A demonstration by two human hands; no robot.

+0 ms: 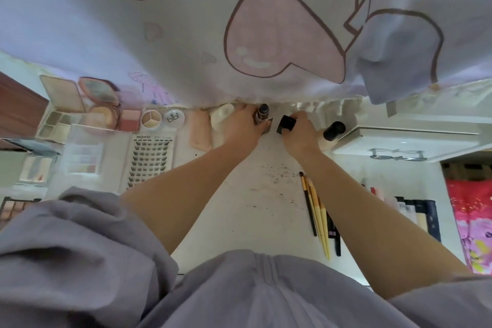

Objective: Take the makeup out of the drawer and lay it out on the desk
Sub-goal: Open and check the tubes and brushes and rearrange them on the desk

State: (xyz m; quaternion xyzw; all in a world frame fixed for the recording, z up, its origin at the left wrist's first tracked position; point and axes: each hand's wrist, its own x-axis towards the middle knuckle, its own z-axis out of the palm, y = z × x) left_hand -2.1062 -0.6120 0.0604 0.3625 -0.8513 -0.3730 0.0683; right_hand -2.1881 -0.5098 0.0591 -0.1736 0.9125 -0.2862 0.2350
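My left hand (pixel 243 125) grips a small uncapped tube (pixel 263 114) with a dark tip, held upright at the far edge of the white desk (pixel 239 208). Just to its right, my right hand (pixel 299 128) holds the square black cap (pixel 286 124), apart from the tube. Laid-out makeup lines the back left: palettes (pixel 60 120), a round compact (pixel 99 93), a blush pan (pixel 130 120), a three-part round pan (pixel 151 119), a lash tray (pixel 149 162). Several brushes (pixel 316 210) lie on the right. The open drawer (pixel 415 210) at the right holds more tubes.
A hanging white cloth (pixel 239 34) with pink cartoon prints covers the far side. A black-capped bottle (pixel 332 132) lies behind my right hand. A white raised shelf (pixel 404 141) sits at the right. Dark specks (pixel 277 176) dot the desk's middle.
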